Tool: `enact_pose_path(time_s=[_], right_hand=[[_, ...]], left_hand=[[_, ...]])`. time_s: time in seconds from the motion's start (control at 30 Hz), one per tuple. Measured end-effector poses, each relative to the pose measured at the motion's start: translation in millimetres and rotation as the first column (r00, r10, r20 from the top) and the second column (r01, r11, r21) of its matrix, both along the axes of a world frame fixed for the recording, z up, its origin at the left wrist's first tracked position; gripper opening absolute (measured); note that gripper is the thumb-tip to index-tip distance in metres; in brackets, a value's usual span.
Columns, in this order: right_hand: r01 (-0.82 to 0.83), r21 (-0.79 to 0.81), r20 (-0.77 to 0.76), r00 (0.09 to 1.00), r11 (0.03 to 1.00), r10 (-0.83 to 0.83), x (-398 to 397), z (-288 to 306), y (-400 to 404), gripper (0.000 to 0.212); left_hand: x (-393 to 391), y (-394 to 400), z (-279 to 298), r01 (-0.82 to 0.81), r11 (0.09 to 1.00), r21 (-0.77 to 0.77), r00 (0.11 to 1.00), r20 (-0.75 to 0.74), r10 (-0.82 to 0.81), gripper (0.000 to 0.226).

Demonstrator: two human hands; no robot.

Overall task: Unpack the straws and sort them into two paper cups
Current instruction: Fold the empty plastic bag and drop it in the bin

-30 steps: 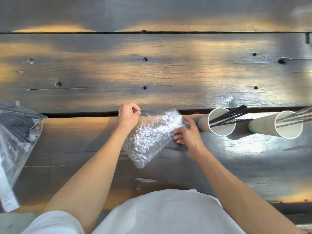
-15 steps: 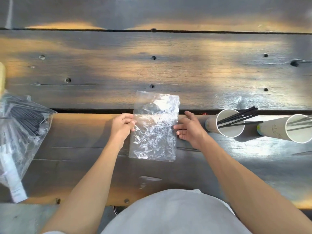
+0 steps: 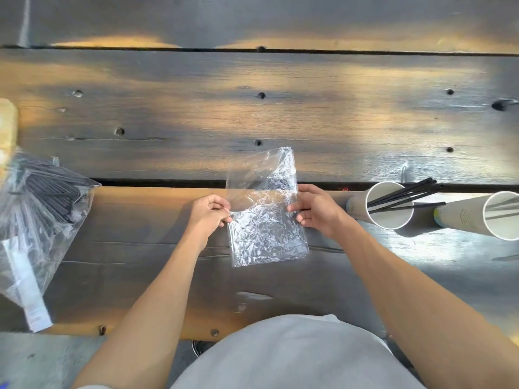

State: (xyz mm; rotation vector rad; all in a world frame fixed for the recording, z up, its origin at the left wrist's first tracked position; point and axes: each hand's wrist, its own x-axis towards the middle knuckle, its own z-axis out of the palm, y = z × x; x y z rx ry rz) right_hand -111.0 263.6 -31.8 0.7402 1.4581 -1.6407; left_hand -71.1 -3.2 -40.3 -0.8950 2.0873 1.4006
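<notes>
top: plain white tee, loose fit, no print or logo that I can see
sleeves: short, only a sliver of white shows at the bottom left corner
forearms: both bare all the way down
wrists: no watch, no bands
left hand [image 3: 209, 211]: no glove, no rings
right hand [image 3: 316, 210]: same deal, bare, no rings

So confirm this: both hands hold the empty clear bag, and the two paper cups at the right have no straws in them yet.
Wrong about the cups. The head view shows black straws already in the near cup and the far cup. Left hand and right hand do hold the empty clear bag.
</notes>
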Motion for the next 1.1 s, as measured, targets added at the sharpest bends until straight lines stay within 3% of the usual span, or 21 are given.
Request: enact_pose_path(time_s=[0.2,0.63,0.8,1.0,1.1], right_hand=[[-0.059,0.014,-0.035,0.998,0.998,0.059,-3,-3,1,0.024],[-0.072,0.030,-0.047,0.996,0.997,0.073,-6,-6,6,0.024],[-0.071,0.049,-0.052,0.996,0.996,0.073,-4,-7,7,0.024],[-0.065,0.041,-0.071,0.995,0.997,0.068,1,-7,6,0.044],[-0.056,0.040,-0.070,0.996,0.998,0.058,6,-10,8,0.053]], left_hand=[[0,-4,0,0.018,1.000,0.025,1.000,0.008,-0.018,0.017],[-16,-2,2,-0.063,0.991,0.118,0.997,-0.025,0.067,0.024],[-16,0,2,-0.142,0.982,0.125,0.989,-0.024,0.146,0.012],[-11,-5,5,-0.181,0.965,0.189,0.983,-0.002,0.184,0.054],[-7,-7,3,-0.227,0.950,0.214,0.972,-0.004,0.234,0.051]])
